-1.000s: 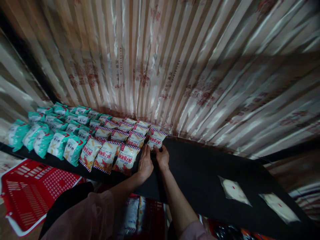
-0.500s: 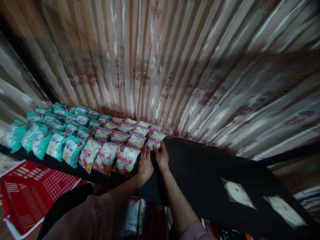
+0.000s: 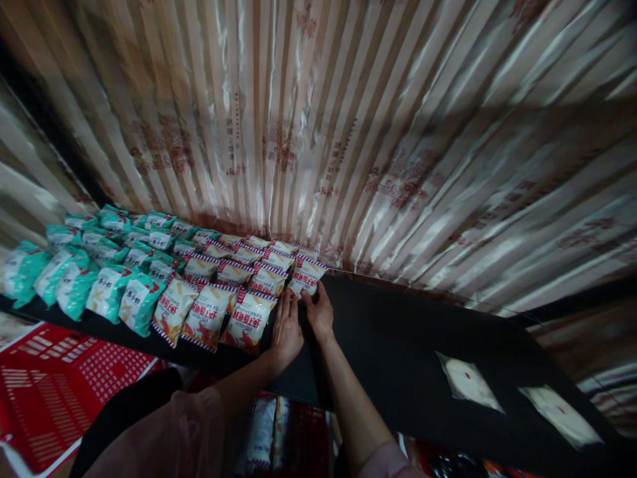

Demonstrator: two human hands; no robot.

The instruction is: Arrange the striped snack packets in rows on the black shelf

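Note:
Rows of white snack bags with red lettering and striped edges stand on a black shelf (image 3: pixel 378 338). My right hand (image 3: pixel 319 312) has its thumb and fingers at the lower right corner of the snack bag (image 3: pixel 307 273) at the row's right end, pinching it. Beside it, my left hand (image 3: pixel 287 330) lies with fingers stretched out and close together. Its fingertips reach the lower left of that bag, and its outer side is next to the front snack bag (image 3: pixel 249 320). Farther left are several rows of teal snack bags (image 3: pixel 141 302).
A pleated, shiny curtain (image 3: pixel 308 133) hangs behind the shelf. Two flat clear packets, one nearer (image 3: pixel 470 382) and one farther right (image 3: pixel 562 417), lie on the shelf. A red plastic basket (image 3: pixel 60 385) stands below left. More packages (image 3: pixel 263 431) sit underneath.
The view has shifted slightly, so the shelf and bags appear a little farther left. Both hands stay at the same bag with almost the same pose.

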